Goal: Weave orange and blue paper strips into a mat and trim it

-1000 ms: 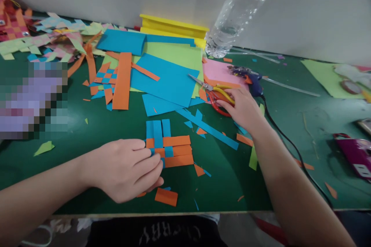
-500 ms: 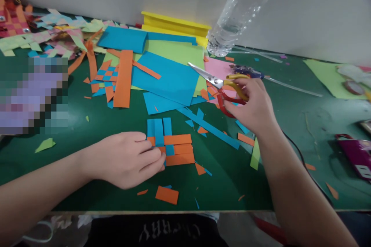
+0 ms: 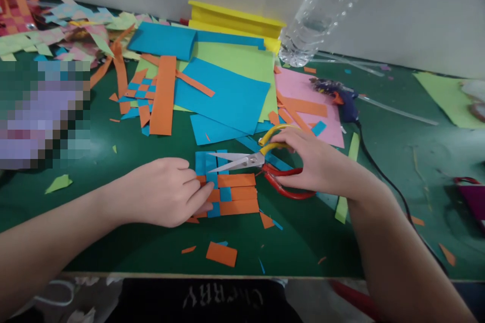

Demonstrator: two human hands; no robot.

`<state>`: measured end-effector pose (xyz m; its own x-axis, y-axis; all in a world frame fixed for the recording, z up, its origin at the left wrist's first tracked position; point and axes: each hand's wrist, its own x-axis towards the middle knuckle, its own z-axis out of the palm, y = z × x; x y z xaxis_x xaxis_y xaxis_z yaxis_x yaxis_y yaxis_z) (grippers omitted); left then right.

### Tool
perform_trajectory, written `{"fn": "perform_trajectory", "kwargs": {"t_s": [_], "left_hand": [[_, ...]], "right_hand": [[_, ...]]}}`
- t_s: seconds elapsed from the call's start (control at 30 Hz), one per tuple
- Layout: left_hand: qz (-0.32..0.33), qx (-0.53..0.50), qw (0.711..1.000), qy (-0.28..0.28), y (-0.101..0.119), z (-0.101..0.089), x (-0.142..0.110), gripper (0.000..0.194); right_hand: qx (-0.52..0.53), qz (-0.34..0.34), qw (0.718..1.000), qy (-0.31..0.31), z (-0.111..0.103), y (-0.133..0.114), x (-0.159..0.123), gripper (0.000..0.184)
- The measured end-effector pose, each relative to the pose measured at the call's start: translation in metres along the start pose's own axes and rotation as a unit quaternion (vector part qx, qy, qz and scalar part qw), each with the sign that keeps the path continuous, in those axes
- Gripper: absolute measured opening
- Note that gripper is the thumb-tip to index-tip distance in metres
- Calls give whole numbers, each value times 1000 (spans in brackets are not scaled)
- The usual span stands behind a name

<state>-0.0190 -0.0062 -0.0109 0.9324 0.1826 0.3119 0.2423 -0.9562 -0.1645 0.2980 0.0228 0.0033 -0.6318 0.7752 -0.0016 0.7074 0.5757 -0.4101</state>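
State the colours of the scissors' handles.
The scissors have one yellow handle and one red handle, best seen in the head view.

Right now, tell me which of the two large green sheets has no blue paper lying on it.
The right-hand green sheet, beyond the glue gun; blue sheets overlap the other.

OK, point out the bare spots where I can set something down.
The widest lies on the green table, between the woven paper and right forearm. A smaller one lies between the green scrap and left hand. Sheets crowd behind the scissors, cuttings back left.
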Motion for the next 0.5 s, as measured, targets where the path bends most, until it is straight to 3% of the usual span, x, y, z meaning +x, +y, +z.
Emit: {"fn": "perform_trajectory", "kwargs": {"t_s": [0.27, 0.5], "left_hand": [[1, -16, 1000, -9, -2, 2, 0, 45], [-1, -11, 1000, -20, -1, 3, -1, 40]], "right_hand": [[5, 30, 997, -72, -7, 3, -3, 39], [-9, 40, 997, -72, -9, 3, -6, 38]]}}
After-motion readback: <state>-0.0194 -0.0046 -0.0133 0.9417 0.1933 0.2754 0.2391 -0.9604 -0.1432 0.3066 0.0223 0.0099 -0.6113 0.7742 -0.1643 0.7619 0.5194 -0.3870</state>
